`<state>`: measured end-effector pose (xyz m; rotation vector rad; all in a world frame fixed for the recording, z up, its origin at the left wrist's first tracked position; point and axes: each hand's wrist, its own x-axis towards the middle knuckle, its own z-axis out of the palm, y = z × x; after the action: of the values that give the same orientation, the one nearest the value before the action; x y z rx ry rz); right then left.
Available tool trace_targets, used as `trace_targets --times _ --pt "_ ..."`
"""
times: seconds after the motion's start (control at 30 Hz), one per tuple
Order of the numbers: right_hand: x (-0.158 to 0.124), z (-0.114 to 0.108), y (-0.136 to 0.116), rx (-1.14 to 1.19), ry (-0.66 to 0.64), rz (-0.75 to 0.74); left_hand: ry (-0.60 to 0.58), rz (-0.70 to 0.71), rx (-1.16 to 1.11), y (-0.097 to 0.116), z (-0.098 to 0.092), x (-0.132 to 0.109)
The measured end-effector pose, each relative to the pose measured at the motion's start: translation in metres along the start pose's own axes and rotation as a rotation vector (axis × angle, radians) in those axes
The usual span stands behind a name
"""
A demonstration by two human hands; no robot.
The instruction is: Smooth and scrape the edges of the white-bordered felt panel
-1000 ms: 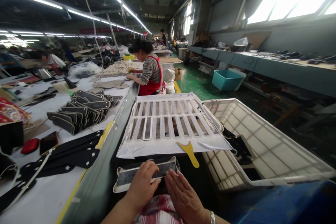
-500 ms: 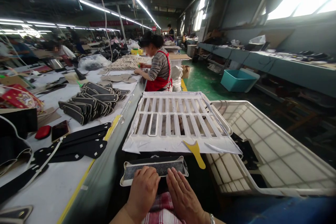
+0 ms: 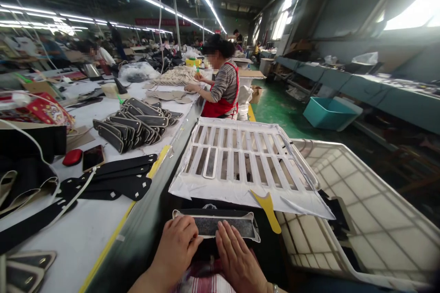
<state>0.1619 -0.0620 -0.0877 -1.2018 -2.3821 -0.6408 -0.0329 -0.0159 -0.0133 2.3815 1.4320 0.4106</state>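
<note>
**Flat and steady on the factory line**

We rest our left hand (image 3: 175, 247) and right hand (image 3: 237, 256) open and flat on a narrow panel (image 3: 223, 227) with a grey, felt-like face and a pale rim, gripping nothing. The left hand sits at the panel's near edge, while the right lies across its face. The panel is on the dark table (image 3: 273, 256) just in front of us, right below a white plastic grid (image 3: 240, 160) laid on a white sheet (image 3: 254, 197). Even pressure from flat fingers, we judge, serves best here, keeping the rim square and the face free of ripples. The visible face looks smooth, though our hands hide part of it. A yellow plastic spreader (image 3: 266, 206) lies at the sheet's edge.
</note>
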Motion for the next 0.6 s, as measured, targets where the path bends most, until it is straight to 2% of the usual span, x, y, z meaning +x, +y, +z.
trace_targets --times 0.13,0.47,0.6 --pt "0.004 0.003 -0.004 0.018 -0.013 -0.034 0.002 0.015 -0.052 -0.011 -0.007 -0.007" --pt "0.011 0.008 -0.010 0.033 -0.059 -0.100 0.073 -0.062 0.014 -0.001 0.003 -0.003" --pt "0.022 0.010 -0.014 0.007 -0.052 -0.162 0.123 -0.059 -0.022 -0.015 -0.001 -0.011"
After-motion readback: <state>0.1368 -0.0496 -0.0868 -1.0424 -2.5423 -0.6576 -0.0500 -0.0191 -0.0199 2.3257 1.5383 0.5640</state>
